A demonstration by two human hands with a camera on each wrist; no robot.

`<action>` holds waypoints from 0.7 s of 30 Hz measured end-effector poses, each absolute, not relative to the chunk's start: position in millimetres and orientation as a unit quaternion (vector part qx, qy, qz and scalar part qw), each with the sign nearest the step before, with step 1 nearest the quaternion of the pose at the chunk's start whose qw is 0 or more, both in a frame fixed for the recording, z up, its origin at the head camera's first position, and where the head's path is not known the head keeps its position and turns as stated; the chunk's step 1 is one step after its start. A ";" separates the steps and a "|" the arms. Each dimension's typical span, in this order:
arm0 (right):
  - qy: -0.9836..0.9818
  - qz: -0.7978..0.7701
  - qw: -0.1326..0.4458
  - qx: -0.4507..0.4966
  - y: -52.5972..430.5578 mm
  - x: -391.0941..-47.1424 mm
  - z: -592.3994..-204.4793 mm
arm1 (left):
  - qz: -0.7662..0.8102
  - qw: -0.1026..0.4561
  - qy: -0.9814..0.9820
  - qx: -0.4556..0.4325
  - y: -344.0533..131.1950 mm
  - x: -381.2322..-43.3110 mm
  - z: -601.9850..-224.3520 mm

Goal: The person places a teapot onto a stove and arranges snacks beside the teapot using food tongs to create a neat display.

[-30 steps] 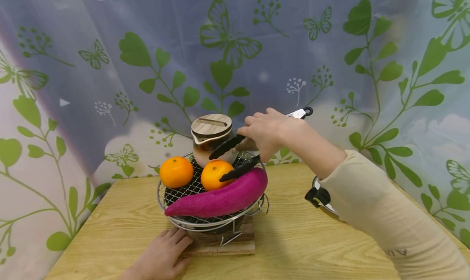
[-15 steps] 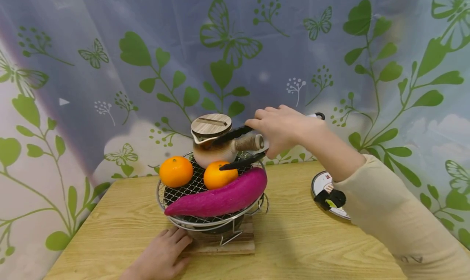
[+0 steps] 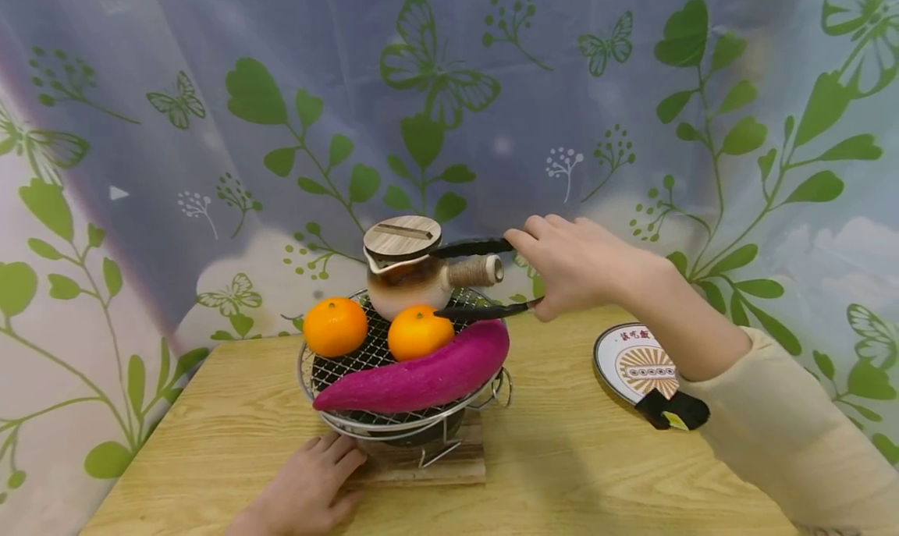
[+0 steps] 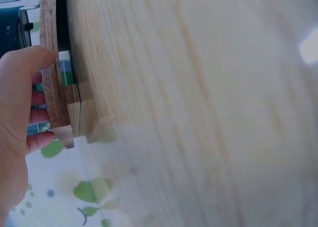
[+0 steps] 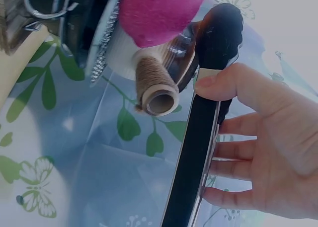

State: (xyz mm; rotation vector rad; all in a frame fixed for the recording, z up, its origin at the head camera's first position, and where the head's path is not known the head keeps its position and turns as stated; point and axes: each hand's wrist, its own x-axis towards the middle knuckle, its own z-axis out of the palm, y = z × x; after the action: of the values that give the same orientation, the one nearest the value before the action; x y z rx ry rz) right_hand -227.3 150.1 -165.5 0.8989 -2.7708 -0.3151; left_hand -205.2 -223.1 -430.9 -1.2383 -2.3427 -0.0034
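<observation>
My right hand (image 3: 590,263) holds a pair of tongs (image 3: 469,247) with black tips spread apart. In the head view, one tip lies near the wooden lid of a ceramic teapot (image 3: 407,286), the other by the right orange (image 3: 420,333); nothing is pinched between them. In the right wrist view, thumb and fingers grip the tongs (image 5: 191,152) beside the teapot's rope-wrapped handle (image 5: 155,80). A purple eggplant (image 3: 421,376) and another orange (image 3: 335,327) lie on the round wire grill (image 3: 365,358). My left hand (image 3: 309,473) grips the edge of the wooden board (image 4: 52,78) under the grill.
The grill stands on the board on a wood-grain table (image 3: 562,442). To the right lies a white round thing with a dark rim (image 3: 625,356), printed with a sunburst, with a black piece (image 3: 670,409) at its near edge. A patterned curtain (image 3: 316,130) hangs behind.
The tongs have drawn back to the right, off the right orange, which has shifted slightly right. The sleeve has moved right, uncovering more of the round thing. My left hand stays put.
</observation>
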 end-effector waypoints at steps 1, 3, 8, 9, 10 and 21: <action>-0.941 -0.106 0.108 0.303 152.2 -226.0 -167.5 | -0.002 0.244 -0.857 -0.454 -223.0 -205.3 -430.7; -0.941 -0.105 0.115 0.300 156.0 -223.8 -171.4 | -0.001 0.244 -0.857 -0.454 -222.8 -205.3 -430.1; -0.940 -0.103 0.132 0.297 163.8 -218.6 -180.2 | -0.001 0.237 -0.859 -0.454 -221.6 -204.9 -428.9; -0.940 -0.102 0.134 0.297 165.4 -217.8 -181.5 | -0.002 0.237 -0.859 -0.453 -221.5 -204.9 -428.8; -0.941 -0.101 0.135 0.295 167.1 -217.1 -182.7 | -0.002 0.237 -0.859 -0.454 -221.4 -204.9 -428.8; -0.955 -0.073 0.159 0.241 205.0 -208.9 -198.2 | -0.007 0.249 -0.853 -0.458 -221.1 -205.7 -429.4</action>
State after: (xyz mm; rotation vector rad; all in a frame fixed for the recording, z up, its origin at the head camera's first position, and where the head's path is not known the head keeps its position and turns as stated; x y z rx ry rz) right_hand -208.9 205.0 -198.2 0.6889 -2.7281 -0.2073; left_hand -205.7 -221.1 -429.4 -1.2490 -2.3241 -0.0194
